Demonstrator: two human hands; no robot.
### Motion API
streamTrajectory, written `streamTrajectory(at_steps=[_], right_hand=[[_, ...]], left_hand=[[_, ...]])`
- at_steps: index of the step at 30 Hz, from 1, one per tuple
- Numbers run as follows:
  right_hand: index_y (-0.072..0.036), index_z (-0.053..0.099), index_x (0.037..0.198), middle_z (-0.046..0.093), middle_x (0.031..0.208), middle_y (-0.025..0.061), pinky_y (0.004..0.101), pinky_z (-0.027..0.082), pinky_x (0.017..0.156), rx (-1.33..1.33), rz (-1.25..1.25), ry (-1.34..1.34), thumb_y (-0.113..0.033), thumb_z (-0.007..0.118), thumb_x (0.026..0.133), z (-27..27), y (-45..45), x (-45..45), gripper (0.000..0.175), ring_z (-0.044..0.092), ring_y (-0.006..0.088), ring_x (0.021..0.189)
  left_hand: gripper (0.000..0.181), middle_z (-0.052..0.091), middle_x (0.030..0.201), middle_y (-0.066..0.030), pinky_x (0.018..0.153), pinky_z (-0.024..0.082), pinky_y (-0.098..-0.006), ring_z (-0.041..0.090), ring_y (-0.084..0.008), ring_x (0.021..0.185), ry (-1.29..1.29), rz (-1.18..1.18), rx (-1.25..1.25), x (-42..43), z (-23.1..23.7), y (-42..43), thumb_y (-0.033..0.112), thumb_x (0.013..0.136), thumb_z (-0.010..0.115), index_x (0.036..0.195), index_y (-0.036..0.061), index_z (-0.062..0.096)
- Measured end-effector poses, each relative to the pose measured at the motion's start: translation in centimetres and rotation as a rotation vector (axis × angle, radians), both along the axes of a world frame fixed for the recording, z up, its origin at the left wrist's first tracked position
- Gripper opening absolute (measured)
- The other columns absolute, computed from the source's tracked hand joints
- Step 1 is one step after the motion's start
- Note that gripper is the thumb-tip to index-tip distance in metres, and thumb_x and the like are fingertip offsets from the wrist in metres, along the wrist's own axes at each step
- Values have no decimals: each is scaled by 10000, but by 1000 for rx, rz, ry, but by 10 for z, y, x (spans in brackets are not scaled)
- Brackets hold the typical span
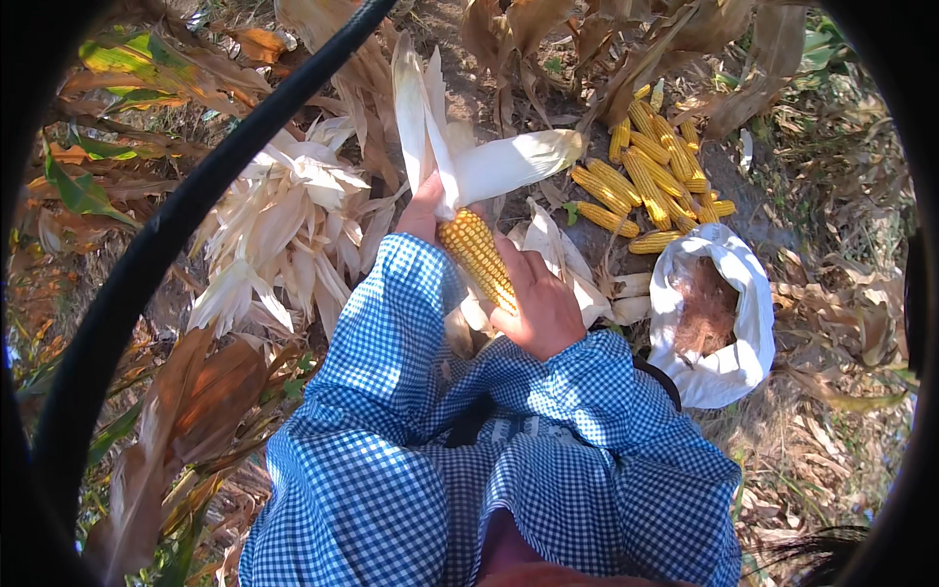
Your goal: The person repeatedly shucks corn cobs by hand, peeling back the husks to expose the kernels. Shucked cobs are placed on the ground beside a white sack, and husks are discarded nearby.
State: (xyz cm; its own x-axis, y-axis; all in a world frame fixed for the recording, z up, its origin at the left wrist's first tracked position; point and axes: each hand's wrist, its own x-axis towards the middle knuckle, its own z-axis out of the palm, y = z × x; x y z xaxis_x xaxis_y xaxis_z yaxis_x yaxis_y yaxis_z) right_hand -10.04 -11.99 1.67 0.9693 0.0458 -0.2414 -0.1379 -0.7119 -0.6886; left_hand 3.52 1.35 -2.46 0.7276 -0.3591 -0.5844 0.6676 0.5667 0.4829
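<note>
A yellow ear of corn (475, 253) lies tilted between my two hands, its kernels bare. Pale husk leaves (506, 165) spread out from its far end, still joined there as far as I can see. My left hand (423, 213) grips that husk end, thumb along the leaves. Around the near tip of the ear my right hand (541, 297) is closed, with its fingers along the right side. More loose husk (561, 257) lies beneath and beyond my right hand.
Several husked corn ears (649, 169) are heaped on the ground at far right. Nearer stands a white woven sack (755, 323), its mouth showing reddish-brown corn silk (704, 308). A pile of stripped husks (279, 227) lies at left. Dry corn stalks surround me; a black cable (176, 202) crosses the view.
</note>
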Motion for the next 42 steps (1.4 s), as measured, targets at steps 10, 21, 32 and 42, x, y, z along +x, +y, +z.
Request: streamTrajectory(at_steps=[10, 21, 32, 42], right_hand=[[-52, 346, 1357, 608, 1119, 232, 392, 533, 824, 33, 89, 190, -268, 706, 739, -9, -19, 5, 748, 654, 338, 962], [-55, 354, 1396, 622, 1090, 237, 416, 530, 819, -78, 147, 51, -288, 707, 748, -9, -28, 2, 774, 651, 355, 933], [-33, 479, 1317, 599, 1161, 201, 386, 497, 890, 156, 248, -81, -346, 691, 797, -32, -43, -4, 643, 626, 302, 1010], [32, 394, 1299, 622, 950, 141, 307, 555, 665, 956, -148, 516, -348, 709, 826, -25, 9, -4, 683, 643, 178, 745]], left_hand=[[424, 639, 1014, -151, 743, 565, -420, 645, -284, 842, -98, -105, 34, 6, 14, 7, 308, 918, 488, 1220, 12, 507], [391, 643, 1083, -169, 862, 543, -440, 647, -301, 962, -10, -134, 103, 2, 22, 5, 245, 939, 443, 1238, 1, 511], [417, 672, 1012, -180, 768, 565, -388, 674, -266, 848, 14, -336, 384, 8, 2, 30, 210, 900, 599, 1240, -24, 541], [385, 665, 1070, -156, 831, 554, -385, 655, -276, 963, 71, 414, 61, 23, 17, 32, 317, 979, 484, 1207, 15, 552]])
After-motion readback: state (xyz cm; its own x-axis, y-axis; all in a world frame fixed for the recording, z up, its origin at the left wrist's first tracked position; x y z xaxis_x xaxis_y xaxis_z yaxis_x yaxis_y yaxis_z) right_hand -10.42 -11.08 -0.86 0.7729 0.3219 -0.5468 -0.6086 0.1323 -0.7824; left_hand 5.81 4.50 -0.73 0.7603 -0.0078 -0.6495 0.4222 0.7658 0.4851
